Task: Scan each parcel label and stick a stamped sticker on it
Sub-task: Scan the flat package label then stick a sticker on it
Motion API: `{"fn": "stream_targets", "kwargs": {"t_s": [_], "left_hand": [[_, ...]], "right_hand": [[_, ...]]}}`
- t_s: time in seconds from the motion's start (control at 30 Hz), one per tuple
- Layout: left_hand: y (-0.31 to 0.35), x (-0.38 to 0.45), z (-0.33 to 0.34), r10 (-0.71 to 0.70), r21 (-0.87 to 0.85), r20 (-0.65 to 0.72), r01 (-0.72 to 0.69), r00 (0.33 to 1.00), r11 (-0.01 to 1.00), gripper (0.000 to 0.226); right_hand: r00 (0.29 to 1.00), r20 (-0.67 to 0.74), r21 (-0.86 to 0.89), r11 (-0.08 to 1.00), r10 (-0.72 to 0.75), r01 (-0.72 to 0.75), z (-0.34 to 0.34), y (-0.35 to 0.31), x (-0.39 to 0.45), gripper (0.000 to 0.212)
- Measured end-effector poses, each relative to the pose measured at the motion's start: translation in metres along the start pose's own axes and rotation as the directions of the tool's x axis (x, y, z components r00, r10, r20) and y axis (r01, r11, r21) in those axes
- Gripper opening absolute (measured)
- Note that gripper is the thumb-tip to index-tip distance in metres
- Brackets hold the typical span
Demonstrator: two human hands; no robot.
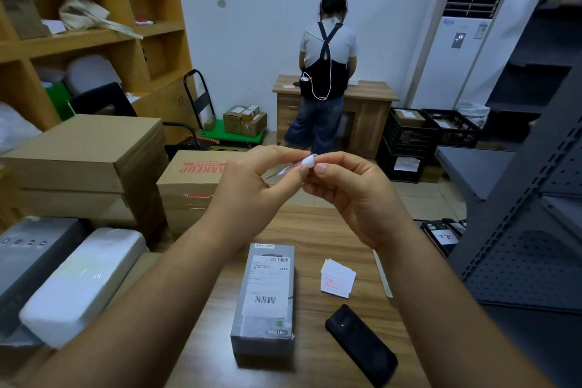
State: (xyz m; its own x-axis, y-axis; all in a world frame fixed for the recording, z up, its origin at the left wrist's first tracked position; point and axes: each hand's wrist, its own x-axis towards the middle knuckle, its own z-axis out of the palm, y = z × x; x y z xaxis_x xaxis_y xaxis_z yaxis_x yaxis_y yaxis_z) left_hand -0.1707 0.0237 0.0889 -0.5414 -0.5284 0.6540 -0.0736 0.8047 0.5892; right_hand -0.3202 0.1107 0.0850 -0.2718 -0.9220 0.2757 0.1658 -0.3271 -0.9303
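Left hand [252,186]: pinching sticker [307,162], grip closing on it.
Right hand [349,195]: pinching it too (corner curling).
Parcel [266,302]: lying on desk [315,230].

Illumination: dim, cool, diffuse, with a blue cast on the white rear wall [252,25]. Shadows: soft. Wide-angle distortion bows the tan wooden shelving unit [94,9] and dark grey perforated metal rack [535,198] at the edges. Periphery slightly soft.

1. Brown carton [195,173], centre left of frame: red print "MAKEUP", upside down, first letter partly hidden by the hand.
2. Grey parcel [264,302], lower centre: white shipping label [267,280] with two barcodes, text too small to read.
3. Sticker stack [337,277], right of parcel: red stamp, characters illegible.
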Motion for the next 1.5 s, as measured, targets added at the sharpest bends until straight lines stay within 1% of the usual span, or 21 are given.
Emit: {"fn": "stream_targets", "kwargs": {"t_s": [0.1, 0.33, 0.43, 0.57, 0.63, 0.7, 0.77, 0.83, 0.87, 0.93, 1.0, 1.1, 1.17, 1.23, 1.33, 1.4, 1.47, 1.5], "left_hand": [[-0.001, 0.0, 0.0, -0.006, 0.001, 0.003, 0.006, 1.0, 1.0, 0.021], [-0.006, 0.001, 0.0, -0.056, -0.048, 0.014, 0.057, 0.998, 0.997, 0.02], [-0.013, 0.003, -0.002, -0.014, -0.026, 0.01, 0.014, 1.0, 1.0, 0.018], [-0.025, 0.008, -0.008, 0.107, 0.04, 0.029, -0.108, 0.994, 0.993, 0.026], [-0.031, 0.011, -0.011, 0.121, 0.042, 0.023, -0.122, 0.992, 0.992, 0.023], [-0.039, 0.015, -0.014, 0.084, 0.006, 0.019, -0.084, 0.996, 0.996, 0.017], [-0.045, 0.021, -0.016, -0.038, -0.091, 0.026, 0.04, 0.999, 0.995, 0.013], [-0.051, 0.028, -0.015, -0.184, -0.202, 0.048, 0.19, 0.982, 0.961, 0.014], [-0.054, 0.032, -0.013, -0.234, -0.252, 0.066, 0.243, 0.97, 0.937, 0.013], [-0.059, 0.041, -0.009, -0.265, -0.332, 0.107, 0.286, 0.958, 0.899, 0.011], [-0.064, 0.047, -0.001, -0.274, -0.389, 0.144, 0.309, 0.951, 0.868, 0.011], [-0.07, 0.051, 0.02, -0.25, -0.414, 0.195, 0.311, 0.948, 0.856, 0.012], [-0.072, 0.049, 0.037, -0.212, -0.422, 0.22, 0.289, 0.952, 0.859, 0.013], [-0.074, 0.045, 0.057, -0.189, -0.424, 0.252, 0.284, 0.949, 0.86, 0.014], [-0.072, 0.039, 0.092, -0.183, -0.436, 0.266, 0.288, 0.946, 0.853, 0.009], [-0.07, 0.037, 0.117, -0.201, -0.454, 0.274, 0.31, 0.941, 0.835, 0.007], [-0.07, 0.036, 0.145, -0.219, -0.45, 0.295, 0.338, 0.93, 0.827, 0.011], [-0.071, 0.035, 0.16, -0.248, -0.454, 0.306, 0.37, 0.919, 0.811, 0.014]], "right_hand": [[1.0, -0.014, -0.032, 0.999, -0.014, 0.014, 0.001, 0.001, 0.001, 0.01], [0.999, -0.017, -0.137, 0.99, -0.038, 0.035, 0.001, 0.007, 0.008, 0.016], [0.997, -0.024, -0.241, 0.968, -0.08, 0.072, -0.001, 0.01, 0.011, 0.012], [0.986, -0.007, -0.43, 0.891, -0.164, 0.145, 0.002, 0.013, 0.02, 0.016], [0.983, 0.004, -0.471, 0.867, -0.185, 0.164, 0.005, 0.017, 0.027, 0.013], [0.983, -0.002, -0.485, 0.86, -0.181, 0.157, 0.007, 0.022, 0.033, 0.013], [0.986, -0.051, -0.449, 0.886, -0.159, 0.119, 0.008, 0.028, 0.038, 0.014], [0.987, -0.136, -0.306, 0.951, -0.089, 0.043, 0.009, 0.032, 0.043, 0.015], [0.986, -0.164, -0.216, 0.976, -0.041, 0.005, 0.009, 0.034, 0.045, 0.013], [0.98, -0.197, -0.08, 0.996, 0.018, -0.034, 0.008, 0.036, 0.049, 0.012], [0.972, -0.234, -0.003, 0.999, 0.032, -0.033, 0.008, 0.036, 0.051, 0.016], [0.946, -0.322, -0.015, 0.999, 0.031, -0.038, 0.003, 0.038, 0.047, 0.021], [0.912, -0.407, -0.058, 0.996, 0.044, -0.074, -0.004, 0.039, 0.04, 0.028], [0.879, -0.473, -0.085, 0.99, 0.058, -0.11, -0.015, 0.042, 0.029, 0.03], [0.853, -0.514, -0.072, 0.986, 0.092, -0.15, -0.04, 0.047, 0.015, 0.035], [0.838, -0.535, -0.092, 0.979, 0.105, -0.181, -0.064, 0.052, 0.01, 0.026], [0.82, -0.56, -0.099, 0.973, 0.12, -0.21, -0.093, 0.061, 0.008, 0.012], [0.812, -0.568, -0.086, 0.971, 0.135, -0.222, -0.109, 0.067, 0.007, 0.009]]}}
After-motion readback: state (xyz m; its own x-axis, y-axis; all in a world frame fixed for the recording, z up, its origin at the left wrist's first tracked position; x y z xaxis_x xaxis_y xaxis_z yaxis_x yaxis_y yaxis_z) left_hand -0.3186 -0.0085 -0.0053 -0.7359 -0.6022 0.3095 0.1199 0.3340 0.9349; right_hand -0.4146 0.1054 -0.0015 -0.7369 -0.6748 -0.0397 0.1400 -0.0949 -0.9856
